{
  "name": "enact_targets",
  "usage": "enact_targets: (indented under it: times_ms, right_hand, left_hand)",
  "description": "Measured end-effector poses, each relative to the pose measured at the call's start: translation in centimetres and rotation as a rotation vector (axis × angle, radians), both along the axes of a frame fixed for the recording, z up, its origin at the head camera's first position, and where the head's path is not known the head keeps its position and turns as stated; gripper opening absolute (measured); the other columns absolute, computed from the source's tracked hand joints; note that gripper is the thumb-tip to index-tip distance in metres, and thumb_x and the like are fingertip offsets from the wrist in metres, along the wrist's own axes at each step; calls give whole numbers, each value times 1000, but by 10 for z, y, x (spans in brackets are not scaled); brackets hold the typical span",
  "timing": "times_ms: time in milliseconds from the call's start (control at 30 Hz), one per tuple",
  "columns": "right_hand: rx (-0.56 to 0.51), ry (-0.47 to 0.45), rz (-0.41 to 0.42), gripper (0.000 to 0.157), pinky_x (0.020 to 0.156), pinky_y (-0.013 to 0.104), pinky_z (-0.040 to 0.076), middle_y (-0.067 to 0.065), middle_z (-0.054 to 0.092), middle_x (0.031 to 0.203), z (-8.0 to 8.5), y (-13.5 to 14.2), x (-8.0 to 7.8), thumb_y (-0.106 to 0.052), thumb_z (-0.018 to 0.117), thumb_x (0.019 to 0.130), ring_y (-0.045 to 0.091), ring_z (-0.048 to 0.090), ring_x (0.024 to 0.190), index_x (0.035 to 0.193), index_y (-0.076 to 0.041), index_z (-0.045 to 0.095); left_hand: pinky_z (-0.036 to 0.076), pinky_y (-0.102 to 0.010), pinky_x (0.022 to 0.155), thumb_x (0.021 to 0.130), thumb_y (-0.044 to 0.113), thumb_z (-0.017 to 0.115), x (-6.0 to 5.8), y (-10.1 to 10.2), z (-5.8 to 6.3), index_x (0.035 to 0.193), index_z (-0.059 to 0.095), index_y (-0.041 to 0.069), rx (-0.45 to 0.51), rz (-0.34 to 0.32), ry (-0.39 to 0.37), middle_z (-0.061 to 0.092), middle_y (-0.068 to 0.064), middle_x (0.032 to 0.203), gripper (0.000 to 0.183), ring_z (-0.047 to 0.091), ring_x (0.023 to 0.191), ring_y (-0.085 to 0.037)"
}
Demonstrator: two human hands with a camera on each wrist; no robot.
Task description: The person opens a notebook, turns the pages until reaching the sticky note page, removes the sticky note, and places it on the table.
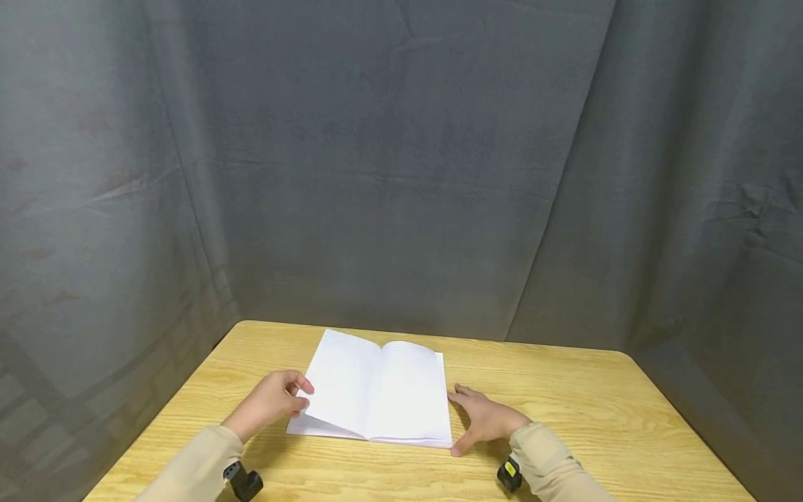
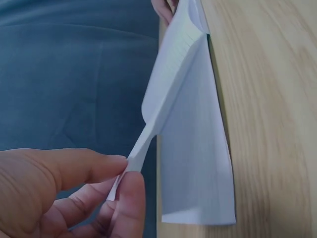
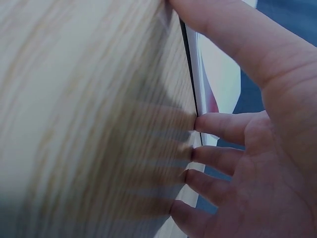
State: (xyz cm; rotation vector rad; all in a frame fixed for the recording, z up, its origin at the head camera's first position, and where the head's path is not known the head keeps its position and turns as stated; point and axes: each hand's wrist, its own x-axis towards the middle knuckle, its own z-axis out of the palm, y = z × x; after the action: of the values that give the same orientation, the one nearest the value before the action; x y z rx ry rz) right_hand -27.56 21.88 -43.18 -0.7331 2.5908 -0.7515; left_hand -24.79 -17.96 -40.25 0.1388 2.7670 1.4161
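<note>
An open notebook [image 1: 408, 397] with pale, faintly lined pages lies on the wooden table. My left hand [image 1: 279, 399] pinches the outer edge of a lifted page [image 1: 343, 380] between thumb and fingers. In the left wrist view that page [image 2: 140, 148] slants up off the sheets beneath, whose lower part [image 2: 195, 183] shows flat on the table. My right hand [image 1: 486, 418] lies at the notebook's right side, thumb near the lower right corner. Its fingers [image 3: 223, 127] are spread, tips on the tabletop right along the notebook's edge.
The wood-grained table [image 1: 564, 390] extends on both sides of the notebook. Grey cloth [image 1: 389, 174] hangs behind the table and along both sides. Each wrist carries a small black camera [image 1: 242, 481] below a beige sleeve [image 1: 201, 464].
</note>
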Motion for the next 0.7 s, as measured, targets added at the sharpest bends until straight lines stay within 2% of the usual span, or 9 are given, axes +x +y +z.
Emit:
enact_targets:
  times_ms: [200, 467, 700]
  right_hand:
    - [3, 3, -2, 108, 105, 68, 26, 34, 16, 154, 2, 0, 1, -42, 85, 69, 54, 18, 140, 146, 8, 29]
    - [6, -13, -1, 108, 105, 68, 26, 33, 15, 154, 2, -1, 1, -44, 83, 70, 53, 17, 140, 147, 7, 28]
    - [8, -6, -4, 108, 105, 68, 26, 32, 16, 154, 1, 0, 2, -43, 84, 69, 53, 17, 140, 147, 7, 29]
  left_hand:
    - [49, -32, 55, 75, -6, 69, -1, -5, -7, 85, 63, 1, -39, -23, -24, 48, -6, 66, 14, 55, 57, -18]
    - [45, -26, 52, 70, -9, 68, -3, -7, -24, 83, 62, 0, -44, -20, -63, 47, -5, 66, 16, 50, 54, -14]
    - [45, -26, 52, 67, -10, 67, -4, -6, -36, 80, 61, 1, -59, -1, -79, 50, -5, 62, 18, 48, 53, -14]
